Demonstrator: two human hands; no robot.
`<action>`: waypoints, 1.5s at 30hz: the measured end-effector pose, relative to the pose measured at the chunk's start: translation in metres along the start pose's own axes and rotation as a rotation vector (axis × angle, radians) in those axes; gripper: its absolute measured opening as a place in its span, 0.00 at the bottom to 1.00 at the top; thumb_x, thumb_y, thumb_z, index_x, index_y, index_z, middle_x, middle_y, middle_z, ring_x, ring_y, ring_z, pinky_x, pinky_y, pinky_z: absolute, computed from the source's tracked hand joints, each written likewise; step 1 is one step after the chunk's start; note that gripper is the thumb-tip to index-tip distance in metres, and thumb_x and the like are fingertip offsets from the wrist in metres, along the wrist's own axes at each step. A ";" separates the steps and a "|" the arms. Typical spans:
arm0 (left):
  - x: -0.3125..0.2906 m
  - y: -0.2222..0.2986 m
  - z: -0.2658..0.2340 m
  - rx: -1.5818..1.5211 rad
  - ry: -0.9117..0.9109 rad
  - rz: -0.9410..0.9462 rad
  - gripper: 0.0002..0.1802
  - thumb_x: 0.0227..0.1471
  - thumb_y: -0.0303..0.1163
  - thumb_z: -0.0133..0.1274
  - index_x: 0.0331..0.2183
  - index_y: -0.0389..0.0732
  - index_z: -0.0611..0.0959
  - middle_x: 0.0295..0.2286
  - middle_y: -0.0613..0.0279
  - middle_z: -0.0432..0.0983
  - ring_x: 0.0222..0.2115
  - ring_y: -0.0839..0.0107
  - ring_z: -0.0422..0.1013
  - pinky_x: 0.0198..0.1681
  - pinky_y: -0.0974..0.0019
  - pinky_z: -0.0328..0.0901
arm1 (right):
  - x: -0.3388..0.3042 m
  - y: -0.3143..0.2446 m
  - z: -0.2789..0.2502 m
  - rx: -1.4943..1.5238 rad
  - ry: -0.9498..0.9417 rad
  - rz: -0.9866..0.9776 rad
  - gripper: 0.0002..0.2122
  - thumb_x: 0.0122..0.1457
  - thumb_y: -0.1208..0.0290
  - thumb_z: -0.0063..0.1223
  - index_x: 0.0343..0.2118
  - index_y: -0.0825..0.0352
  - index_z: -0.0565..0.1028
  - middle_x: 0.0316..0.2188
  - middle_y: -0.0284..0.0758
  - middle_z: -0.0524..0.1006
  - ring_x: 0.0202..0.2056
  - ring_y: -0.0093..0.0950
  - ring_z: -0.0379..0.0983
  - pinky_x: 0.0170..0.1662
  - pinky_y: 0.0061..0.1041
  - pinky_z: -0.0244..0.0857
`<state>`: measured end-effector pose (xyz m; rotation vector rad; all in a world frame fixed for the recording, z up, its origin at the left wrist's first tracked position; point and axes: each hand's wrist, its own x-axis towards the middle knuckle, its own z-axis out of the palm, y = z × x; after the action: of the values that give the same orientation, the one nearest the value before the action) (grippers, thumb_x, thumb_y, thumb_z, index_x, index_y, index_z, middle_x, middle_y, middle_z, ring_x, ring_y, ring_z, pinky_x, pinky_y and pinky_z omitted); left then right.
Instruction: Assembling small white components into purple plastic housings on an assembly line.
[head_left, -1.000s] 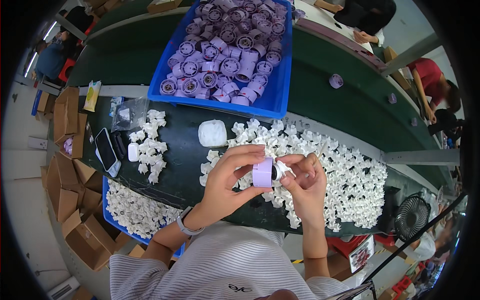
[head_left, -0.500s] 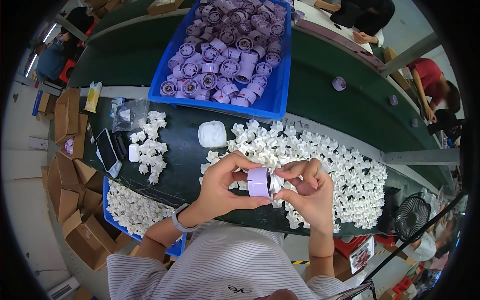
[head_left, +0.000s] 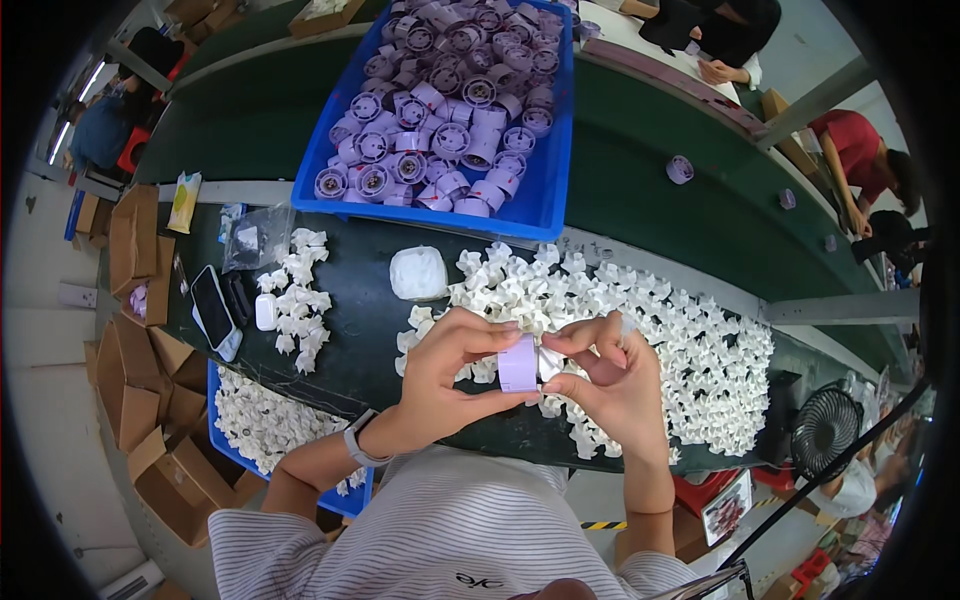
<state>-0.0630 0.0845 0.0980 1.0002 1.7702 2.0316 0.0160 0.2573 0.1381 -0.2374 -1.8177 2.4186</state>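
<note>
Between the thumb and fingers of my left hand [head_left: 436, 372] is a short purple plastic cylinder [head_left: 517, 364], held on its side. My right hand [head_left: 618, 385] pinches a small white plastic piece [head_left: 549, 363] against the cylinder's right-hand end. How deep the white piece sits inside is hidden by the fingers. Both hands are above the near edge of a dark green table, in front of a wide spread of white star-shaped plastic pieces [head_left: 660, 350]. A blue bin [head_left: 556, 215] full of similar purple cylinders stands beyond them.
A white rounded block [head_left: 418, 273], a smaller white pile [head_left: 302, 300] and a phone [head_left: 212, 308] lie to the left. Below is another blue bin [head_left: 216, 436] of white parts. Cardboard boxes [head_left: 130, 375] stand far left, a black fan [head_left: 826, 432] right. Other people work across the table.
The white piece and my right fingers have come closer to the cylinder; its dark open end, visible before, is now covered. The cylinder has turned slightly in my left hand.
</note>
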 end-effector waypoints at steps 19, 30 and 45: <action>0.005 0.004 0.002 -0.130 -0.063 -0.179 0.26 0.34 0.21 0.67 0.38 0.35 0.73 0.38 0.58 0.70 0.40 0.71 0.70 0.42 0.67 0.69 | -0.002 -0.001 -0.005 -0.003 0.006 0.019 0.19 0.48 0.87 0.57 0.23 0.63 0.54 0.38 0.44 0.74 0.47 0.31 0.71 0.47 0.26 0.69; 0.010 0.015 0.005 -0.389 -0.064 -0.402 0.24 0.39 0.18 0.62 0.40 0.36 0.70 0.38 0.61 0.69 0.42 0.73 0.69 0.46 0.65 0.69 | -0.005 0.006 -0.014 -0.321 0.021 -0.278 0.18 0.48 0.81 0.60 0.23 0.65 0.56 0.39 0.46 0.76 0.38 0.27 0.74 0.39 0.21 0.69; 0.004 0.005 0.007 0.001 0.011 0.001 0.27 0.30 0.24 0.69 0.36 0.36 0.74 0.33 0.60 0.66 0.34 0.74 0.70 0.37 0.69 0.73 | -0.005 0.005 -0.008 -0.180 -0.003 -0.138 0.17 0.49 0.85 0.57 0.23 0.67 0.55 0.37 0.44 0.75 0.40 0.27 0.73 0.47 0.26 0.68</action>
<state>-0.0602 0.0914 0.1044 0.9921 1.7775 2.0409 0.0226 0.2624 0.1312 -0.1179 -1.9843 2.1678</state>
